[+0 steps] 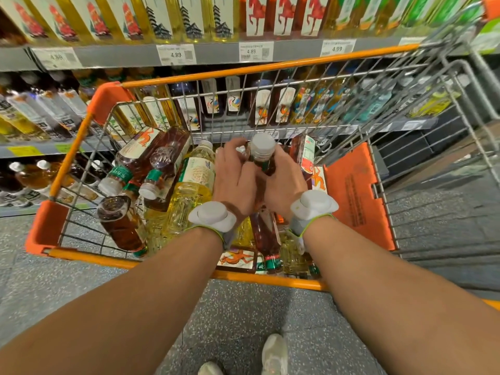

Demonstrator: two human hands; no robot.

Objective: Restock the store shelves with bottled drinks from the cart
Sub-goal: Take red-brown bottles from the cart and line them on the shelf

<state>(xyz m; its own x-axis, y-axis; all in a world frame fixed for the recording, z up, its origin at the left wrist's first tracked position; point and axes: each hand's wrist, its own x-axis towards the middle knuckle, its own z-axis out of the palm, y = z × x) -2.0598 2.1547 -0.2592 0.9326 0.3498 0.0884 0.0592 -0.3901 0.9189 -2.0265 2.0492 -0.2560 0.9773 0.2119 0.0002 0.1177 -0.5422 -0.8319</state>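
Pickup step, head view only: both hands are down inside the cart (270,66) at centre frame, closed around one upright dark-tea bottle (263,161) with a white cap (262,143). The right hand (284,182) wraps the bottle's shoulder from the right, fingers curled onto it. The left hand (235,174) presses in from the left with fingers curled near the neck; it looks like the same bottle, though the fingertips are partly hidden. The bottle is still in the basket, cap below the far rim, not lifted clear. Around it is loose stock: a yellow bottle (193,182) lying just left of the hands, more dark bottles (159,158) heaped at centre left, and others under the wrists. The orange seat flap (354,196) is at the right. Shelves (121,54) run across the upper frame behind the cart, packed with similar drinks above price tags (176,54); matching horse-label dark bottles (255,14) sit top centre. White wrist devices (212,216) sit on both arms. Judged early in the task, with the cart still heavily loaded. The next move calls for lifting the bottle straight up over the wire wall without snagging its neighbours, then finding a gap in the matching shelf row, label outward.
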